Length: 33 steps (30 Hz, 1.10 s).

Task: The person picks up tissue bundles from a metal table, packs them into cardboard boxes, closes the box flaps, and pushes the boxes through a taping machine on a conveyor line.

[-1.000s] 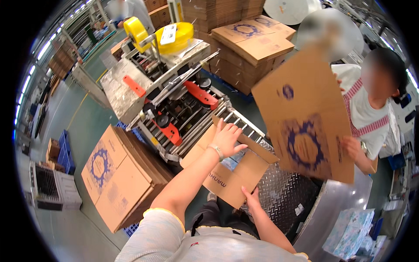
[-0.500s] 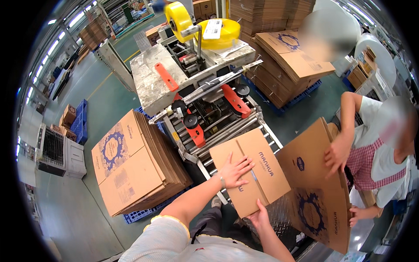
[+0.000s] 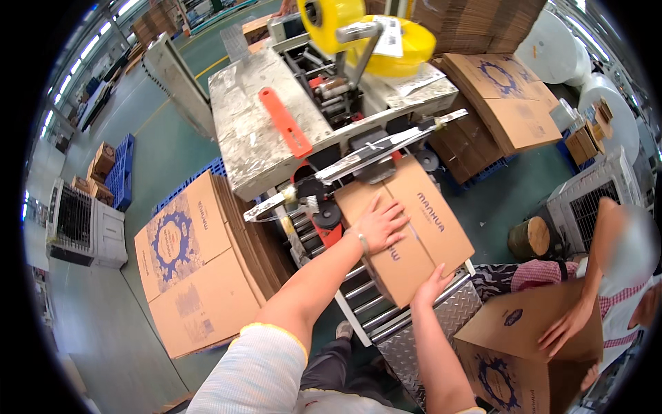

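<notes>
A closed cardboard box [image 3: 431, 228] with blue print lies tilted on the roller conveyor [image 3: 365, 307], its far end reaching the side guides of the carton sealer [image 3: 255, 138]. My left hand [image 3: 383, 226] rests flat on the box's top with the fingers spread. At the near right edge of the box, my right hand [image 3: 430, 288] grips the corner; some of its fingers are hidden. Orange levers and black knobs flank the far part of the box. Two yellow tape rolls [image 3: 400, 48] sit above the sealer.
A stack of flat cartons [image 3: 200, 269] stands on a blue pallet at left, another stack [image 3: 517, 96] at far right. At lower right a co-worker's hand [image 3: 569, 328] rests on a part-opened carton [image 3: 524, 324]. A diamond-plate sheet [image 3: 441, 338] adjoins the rollers.
Both my hands have moved the box forward along the rollers, up to the sealer. The co-worker's flat carton has been folded partly open and sits lower. My view has shifted too.
</notes>
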{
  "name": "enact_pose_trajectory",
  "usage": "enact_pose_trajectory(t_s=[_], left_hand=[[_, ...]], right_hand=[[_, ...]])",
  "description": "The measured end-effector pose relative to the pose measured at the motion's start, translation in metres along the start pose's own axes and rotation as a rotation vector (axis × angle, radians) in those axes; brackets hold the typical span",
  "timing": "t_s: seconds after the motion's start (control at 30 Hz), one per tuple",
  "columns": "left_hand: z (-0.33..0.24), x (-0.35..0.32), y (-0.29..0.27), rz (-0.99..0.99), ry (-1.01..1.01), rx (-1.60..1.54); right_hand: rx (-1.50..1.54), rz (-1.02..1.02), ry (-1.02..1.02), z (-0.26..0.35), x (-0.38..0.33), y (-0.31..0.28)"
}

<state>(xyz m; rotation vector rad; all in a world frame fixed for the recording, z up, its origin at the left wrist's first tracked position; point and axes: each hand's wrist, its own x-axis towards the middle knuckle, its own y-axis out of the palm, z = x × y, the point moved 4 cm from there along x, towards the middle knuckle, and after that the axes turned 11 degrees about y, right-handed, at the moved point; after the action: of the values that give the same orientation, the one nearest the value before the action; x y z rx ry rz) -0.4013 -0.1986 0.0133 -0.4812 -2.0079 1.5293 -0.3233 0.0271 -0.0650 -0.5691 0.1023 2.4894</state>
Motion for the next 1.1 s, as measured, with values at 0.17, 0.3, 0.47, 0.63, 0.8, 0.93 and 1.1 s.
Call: enact_pose_trajectory(t_s=[0.17, 0.3, 0.47, 0.63, 0.8, 0.93, 1.1], left_hand=[[0.037, -0.022, -0.008, -0.170, -0.015, 0.240], [-0.035, -0.117, -0.035, -0.293, -0.050, 0.095], [-0.081, -0.346, -0.029, 0.123, -0.498, 0.028], [-0.101, -0.480, -0.017, 0.447, -0.457, 0.278], [-0.123, -0.520, -0.027, 0.506, -0.395, 0.271], [-0.130, -0.545, -0.111, 0.083, -0.670, 0.328], [-0.152, -0.589, -0.268, -0.296, -0.951, 0.661]], right_hand=[[-0.335, 0.029, -0.152, 0.015, 0.008, 0.060], [-0.453, 0.287, -0.077, 0.034, 0.015, 0.054], [-0.496, 0.442, 0.004, -0.029, -0.012, -0.051], [-0.603, 0.562, 0.473, -0.124, -0.090, -0.131], [-0.829, 0.903, 0.258, -0.099, -0.158, -0.137], [-0.791, 0.955, 0.020, -0.072, -0.150, -0.165], [-0.718, 0.857, -0.012, -0.053, -0.146, -0.225]])
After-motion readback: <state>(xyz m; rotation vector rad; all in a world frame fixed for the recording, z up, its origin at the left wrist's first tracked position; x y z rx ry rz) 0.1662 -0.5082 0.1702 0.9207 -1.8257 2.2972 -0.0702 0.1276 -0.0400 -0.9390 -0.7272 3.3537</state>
